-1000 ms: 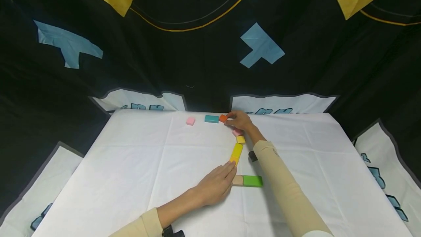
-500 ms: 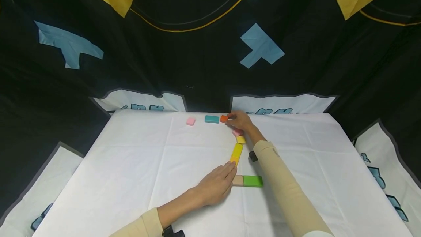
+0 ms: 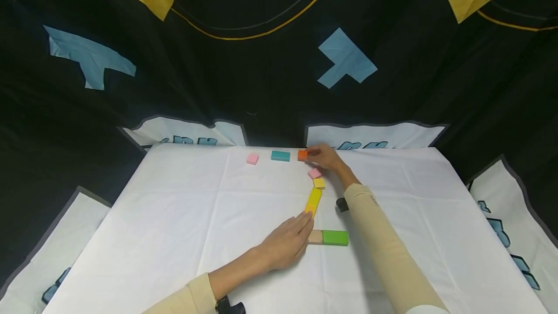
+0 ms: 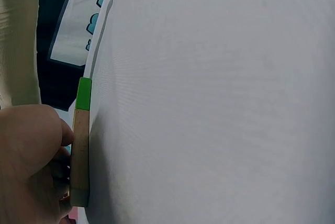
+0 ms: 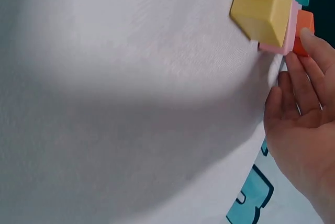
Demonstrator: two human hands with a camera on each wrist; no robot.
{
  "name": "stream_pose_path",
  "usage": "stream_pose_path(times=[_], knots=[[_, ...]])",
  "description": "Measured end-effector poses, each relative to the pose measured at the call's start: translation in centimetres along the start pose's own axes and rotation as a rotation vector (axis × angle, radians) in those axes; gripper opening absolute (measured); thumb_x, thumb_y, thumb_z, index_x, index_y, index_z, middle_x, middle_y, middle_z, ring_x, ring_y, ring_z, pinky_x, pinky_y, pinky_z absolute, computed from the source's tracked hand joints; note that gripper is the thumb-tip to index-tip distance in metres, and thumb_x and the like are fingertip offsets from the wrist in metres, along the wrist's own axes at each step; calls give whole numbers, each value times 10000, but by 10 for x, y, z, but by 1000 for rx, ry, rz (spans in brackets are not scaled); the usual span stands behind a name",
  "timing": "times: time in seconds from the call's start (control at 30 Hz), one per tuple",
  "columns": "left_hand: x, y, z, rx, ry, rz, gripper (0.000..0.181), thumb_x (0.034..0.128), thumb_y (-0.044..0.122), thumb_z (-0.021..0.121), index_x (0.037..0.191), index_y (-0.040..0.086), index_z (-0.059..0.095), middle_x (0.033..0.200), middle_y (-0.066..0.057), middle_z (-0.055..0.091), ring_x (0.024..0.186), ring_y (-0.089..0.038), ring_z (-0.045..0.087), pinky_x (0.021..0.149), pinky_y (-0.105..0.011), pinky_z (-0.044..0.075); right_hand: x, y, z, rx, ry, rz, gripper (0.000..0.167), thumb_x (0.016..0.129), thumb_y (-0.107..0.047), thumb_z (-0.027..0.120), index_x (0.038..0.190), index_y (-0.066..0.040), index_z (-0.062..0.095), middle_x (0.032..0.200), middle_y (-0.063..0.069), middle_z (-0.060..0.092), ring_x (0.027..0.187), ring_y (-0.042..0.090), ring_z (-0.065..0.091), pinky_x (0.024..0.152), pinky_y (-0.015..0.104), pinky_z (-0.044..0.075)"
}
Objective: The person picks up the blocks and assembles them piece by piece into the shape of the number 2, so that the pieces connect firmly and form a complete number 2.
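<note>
Two hands reach over the tabletop (image 3: 152, 217) in my head view. The right hand (image 3: 324, 157) pinches the orange block (image 3: 302, 155) between thumb and fingers near the far edge, just beside but apart from the teal block (image 3: 280, 156). I see the left hand (image 3: 285, 242) with fingers straight and together, fingertips touching the long yellow block (image 3: 314, 198); my wrist view shows its thumb against the wooden block (image 4: 80, 150), which meets the green block (image 3: 335, 238). A pink block (image 3: 314, 173) and a small yellow block (image 3: 319, 183) lie between.
</note>
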State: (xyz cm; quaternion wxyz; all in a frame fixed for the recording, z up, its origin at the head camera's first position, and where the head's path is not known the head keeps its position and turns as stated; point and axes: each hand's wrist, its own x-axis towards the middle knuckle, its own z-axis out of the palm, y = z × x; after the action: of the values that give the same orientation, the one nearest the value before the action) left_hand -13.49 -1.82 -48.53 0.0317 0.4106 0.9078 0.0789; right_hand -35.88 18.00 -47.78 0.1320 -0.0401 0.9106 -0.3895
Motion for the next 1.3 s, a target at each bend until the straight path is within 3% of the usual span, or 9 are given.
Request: stream_pose_path(times=[0.57,1.3], knots=[[1,-1,0,-9,-6,-6,511,1075,227,406,1513,-31,369,1606,-157,270,1481,-256,234,1176,-379,255,-6,6,-7,0,-24,-14,413,967,-146,674,1371,-88,615,1343,148,593,1190,326,525,1041,443,460],[1,-1,2,-10,28,10,503,1074,221,403,1502,-41,384,1594,-174,289,1471,-282,257,1170,-403,270,-11,5,-2,-10,-13,-56,364,1018,-176,583,1374,-110,622,1393,144,571,1253,327,493,1081,460,416]])
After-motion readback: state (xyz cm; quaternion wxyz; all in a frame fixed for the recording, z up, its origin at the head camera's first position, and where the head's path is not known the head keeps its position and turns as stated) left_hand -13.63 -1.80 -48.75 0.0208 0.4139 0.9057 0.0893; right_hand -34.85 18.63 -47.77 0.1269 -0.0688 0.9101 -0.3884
